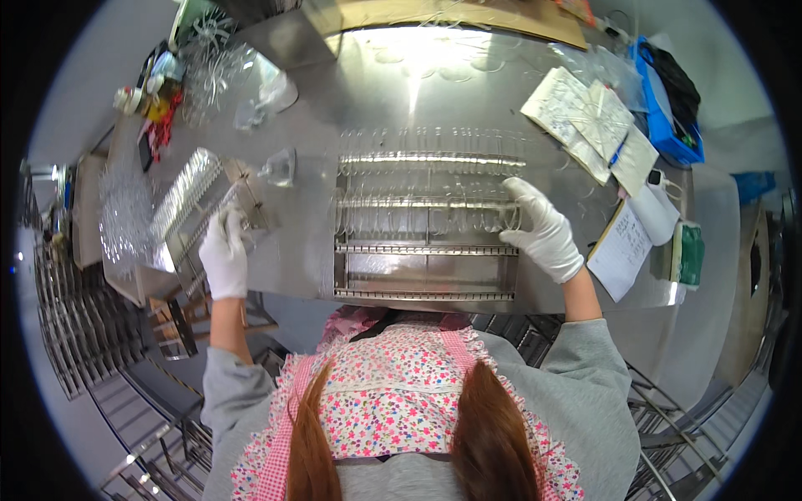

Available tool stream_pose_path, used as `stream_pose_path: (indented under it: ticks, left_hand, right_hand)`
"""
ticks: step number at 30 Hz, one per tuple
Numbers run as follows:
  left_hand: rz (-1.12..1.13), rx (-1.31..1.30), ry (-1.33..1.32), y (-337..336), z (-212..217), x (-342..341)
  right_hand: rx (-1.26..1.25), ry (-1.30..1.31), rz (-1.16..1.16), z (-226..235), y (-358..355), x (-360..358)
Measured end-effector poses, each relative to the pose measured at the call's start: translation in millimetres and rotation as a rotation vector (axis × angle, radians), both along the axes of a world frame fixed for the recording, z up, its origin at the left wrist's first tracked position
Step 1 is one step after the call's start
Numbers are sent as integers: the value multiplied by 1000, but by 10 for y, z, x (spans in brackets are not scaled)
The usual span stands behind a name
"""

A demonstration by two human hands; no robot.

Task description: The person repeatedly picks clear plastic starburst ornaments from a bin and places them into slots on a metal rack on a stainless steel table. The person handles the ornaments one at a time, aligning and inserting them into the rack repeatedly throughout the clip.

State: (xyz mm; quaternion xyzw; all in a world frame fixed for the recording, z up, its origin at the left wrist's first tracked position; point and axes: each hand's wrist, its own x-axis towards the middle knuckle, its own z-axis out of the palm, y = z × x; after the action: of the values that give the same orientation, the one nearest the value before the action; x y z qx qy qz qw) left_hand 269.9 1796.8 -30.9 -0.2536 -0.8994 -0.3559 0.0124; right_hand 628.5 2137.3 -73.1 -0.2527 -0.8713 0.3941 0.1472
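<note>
Loading small clear glass pieces into a steel slotted rack (426, 250) looks to be the work in hand. The right hand (545, 234), in a white glove, has its fingers curled closed on a clear glass piece (511, 219) at the right end of the second row of glassware (418, 213). Just beyond that grip, another filled row runs across the rack; on the near side of it, two rows stand bare. The left hand (224, 255), also gloved, is closed on something in a box of packed glass pieces (188, 200), though what it holds I cannot tell. A loose glass item (280, 167) lies just past that hand. To do this well, each piece should probably be seated upright in its own slot, without knocking its neighbours.
</note>
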Motion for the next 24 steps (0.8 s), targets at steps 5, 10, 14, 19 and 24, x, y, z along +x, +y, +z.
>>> stream_pose_path:
  ticks: [5,10,14,19,24]
  left_hand:
    - [-345,70,235,625,197,979]
    - [-1064,9,591,1339,197,1733]
    - [-1031,-173,637,1676,104,1496]
    - [-933,-305,762,1505,-85,1084]
    - [-998,-424,765,1465,-240,1090]
  right_hand:
    - [476,65,-202,391,-308,33]
    - [-259,450,51,497,-767,102]
    - [-212,373,-487,318,-324,412]
    - [369,314,-277,88,19,355]
    - [-268,192,-699,-18,-67,250]
